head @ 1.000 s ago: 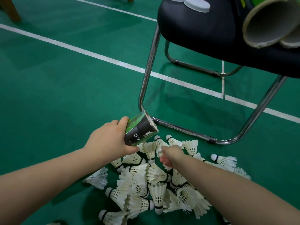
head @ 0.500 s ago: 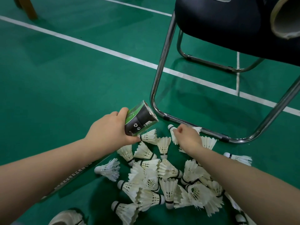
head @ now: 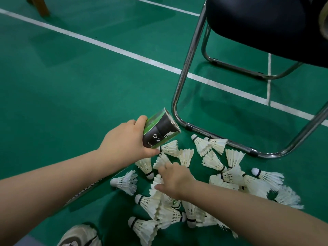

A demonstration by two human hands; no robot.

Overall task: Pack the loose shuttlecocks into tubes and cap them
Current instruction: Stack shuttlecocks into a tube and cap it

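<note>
Head view: the fingers (head: 140,120) of the left hand (head: 124,139) were curled over the top of a green and black shuttlecock tube (head: 159,130), with the thumb clamped on its underside, so the tube was gripped near its open end. The tube was held low over the green court floor (head: 71,95), tilted, its open mouth turned toward the far right and close to the chrome leg (head: 184,68) of a dark chair (head: 266,23). Just beneath that mouth a shuttlecock (head: 169,148) lay on the floor with its dark-banded base almost touching the left thumb.

The right hand (head: 177,180) was seen from the back, lowered onto the heap of loose shuttlecocks (head: 165,210). Its fingers (head: 164,168) dipped into the white feathers of the one nearest the tube, and its thumb (head: 158,188) stuck out sideways against other feathers; whether the fingertips pinched anything could not be told, since the hand hid them.

The heap lay on the near side of the white court line (head: 106,47), spreading from below the tube toward the chair's floor rail. A pale shoe (head: 79,236) showed at the floor's near edge
</note>
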